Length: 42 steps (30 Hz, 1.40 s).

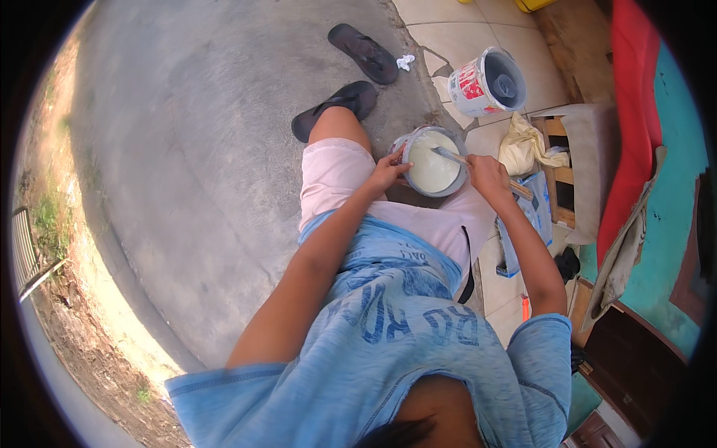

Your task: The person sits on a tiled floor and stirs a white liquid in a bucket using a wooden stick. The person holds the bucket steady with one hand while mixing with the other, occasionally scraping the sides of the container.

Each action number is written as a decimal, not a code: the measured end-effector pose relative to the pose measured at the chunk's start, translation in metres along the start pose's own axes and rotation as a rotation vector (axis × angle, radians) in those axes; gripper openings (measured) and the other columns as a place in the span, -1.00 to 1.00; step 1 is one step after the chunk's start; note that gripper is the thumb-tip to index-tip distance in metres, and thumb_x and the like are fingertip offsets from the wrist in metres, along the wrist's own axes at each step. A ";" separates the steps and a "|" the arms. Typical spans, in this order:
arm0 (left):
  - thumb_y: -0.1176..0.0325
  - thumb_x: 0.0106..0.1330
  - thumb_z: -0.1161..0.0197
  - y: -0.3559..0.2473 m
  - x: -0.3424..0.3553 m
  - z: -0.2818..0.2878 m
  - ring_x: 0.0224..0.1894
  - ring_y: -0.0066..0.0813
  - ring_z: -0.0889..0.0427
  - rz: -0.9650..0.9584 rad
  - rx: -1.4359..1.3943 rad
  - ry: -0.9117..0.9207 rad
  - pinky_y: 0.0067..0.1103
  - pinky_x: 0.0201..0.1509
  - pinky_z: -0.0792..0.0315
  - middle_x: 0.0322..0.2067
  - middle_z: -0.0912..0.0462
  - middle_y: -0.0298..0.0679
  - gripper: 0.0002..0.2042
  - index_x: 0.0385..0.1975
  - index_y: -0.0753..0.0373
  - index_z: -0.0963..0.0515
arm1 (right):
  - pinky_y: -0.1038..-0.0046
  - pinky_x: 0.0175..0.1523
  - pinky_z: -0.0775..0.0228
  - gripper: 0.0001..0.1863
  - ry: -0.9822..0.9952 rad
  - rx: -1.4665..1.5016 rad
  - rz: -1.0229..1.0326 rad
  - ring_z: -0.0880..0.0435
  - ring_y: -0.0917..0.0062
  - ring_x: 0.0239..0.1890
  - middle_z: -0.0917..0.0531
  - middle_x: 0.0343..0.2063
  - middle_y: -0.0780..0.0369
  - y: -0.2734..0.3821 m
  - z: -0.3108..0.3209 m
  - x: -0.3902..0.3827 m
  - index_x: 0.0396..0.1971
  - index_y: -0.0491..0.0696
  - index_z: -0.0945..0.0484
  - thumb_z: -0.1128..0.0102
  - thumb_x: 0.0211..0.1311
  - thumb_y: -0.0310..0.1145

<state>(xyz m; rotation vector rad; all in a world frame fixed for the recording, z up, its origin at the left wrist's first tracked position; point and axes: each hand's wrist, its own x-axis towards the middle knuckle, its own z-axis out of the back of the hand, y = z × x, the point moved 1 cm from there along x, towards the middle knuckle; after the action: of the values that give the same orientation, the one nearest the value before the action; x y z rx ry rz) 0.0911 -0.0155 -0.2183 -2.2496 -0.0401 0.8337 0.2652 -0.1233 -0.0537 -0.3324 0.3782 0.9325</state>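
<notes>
A round bucket (400, 143) of pale, creamy liquid (433, 172) stands in front of my lap. The fingers of my left hand (388, 170) are closed over its left rim, with the thumb on the inner side. My right hand (489, 176) grips a flat wooden stick (523, 191), which slants down to the left over the bucket's right rim. Its coated end touches the liquid, and its bare wooden end sticks out behind the hand.
A second white-and-red bucket (472, 82) stands on the tiles at the upper right. Beside a covered wooden frame (590, 149) lie a cream plastic bag (523, 145) and a blue-and-white sack (536, 209). One dark slipper (364, 52) rests on the concrete; the other is on my foot.
</notes>
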 end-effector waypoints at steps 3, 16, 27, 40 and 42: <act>0.34 0.19 -0.27 -0.003 -0.004 -0.002 0.00 -0.33 -0.48 0.000 0.010 -0.012 -0.46 -0.19 -0.53 0.08 -0.41 -0.18 -0.33 0.30 0.04 -0.12 | 0.21 -0.20 -0.45 -0.78 0.003 -0.071 -0.009 -0.63 0.17 -0.33 -0.63 -0.46 0.04 -0.012 -0.006 0.003 -0.24 -0.05 -0.58 -0.05 0.12 -0.39; 0.34 0.22 -0.23 -0.013 -0.010 -0.005 0.05 -0.19 -0.46 0.017 0.023 0.011 -0.35 0.00 -0.48 0.14 -0.31 0.00 -0.30 0.31 0.23 -0.02 | 0.22 -0.37 -0.46 -0.78 0.031 -0.053 0.353 -0.64 0.20 -0.47 -0.61 -0.58 0.06 0.022 -0.015 -0.027 -0.28 -0.05 -0.59 -0.06 0.04 -0.46; 0.34 0.24 -0.21 -0.001 -0.003 -0.001 -0.06 -0.33 -0.51 -0.003 0.014 -0.030 -0.46 -0.19 -0.52 0.02 -0.45 -0.21 -0.37 0.31 0.00 -0.11 | 0.26 -0.30 -0.45 -0.80 0.031 -0.221 0.199 -0.65 0.25 -0.41 -0.62 -0.57 0.11 -0.022 0.002 -0.005 -0.37 0.01 -0.63 -0.12 -0.05 -0.51; 0.34 0.24 -0.20 -0.013 -0.012 -0.005 0.07 -0.19 -0.44 0.009 0.018 0.019 -0.36 0.00 -0.48 0.14 -0.31 -0.04 -0.31 0.33 0.20 0.01 | 0.30 -0.37 -0.47 -0.83 -0.052 -0.026 0.358 -0.65 0.22 -0.46 -0.61 -0.59 0.06 0.013 -0.016 -0.031 -0.43 -0.07 -0.62 -0.11 -0.07 -0.53; 0.34 0.24 -0.19 -0.014 -0.011 -0.004 0.07 -0.20 -0.45 0.023 0.026 0.026 -0.36 0.01 -0.47 0.16 -0.30 -0.04 -0.31 0.33 0.20 0.02 | 0.30 -0.37 -0.47 -0.84 -0.015 -0.038 0.407 -0.65 0.22 -0.46 -0.61 -0.59 0.07 0.006 -0.013 -0.037 -0.46 -0.07 -0.63 -0.11 -0.10 -0.55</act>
<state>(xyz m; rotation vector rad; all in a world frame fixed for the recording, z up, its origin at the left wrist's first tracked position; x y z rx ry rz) 0.0878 -0.0110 -0.2013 -2.2395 0.0086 0.8130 0.2381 -0.1520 -0.0492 -0.2872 0.4226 1.3409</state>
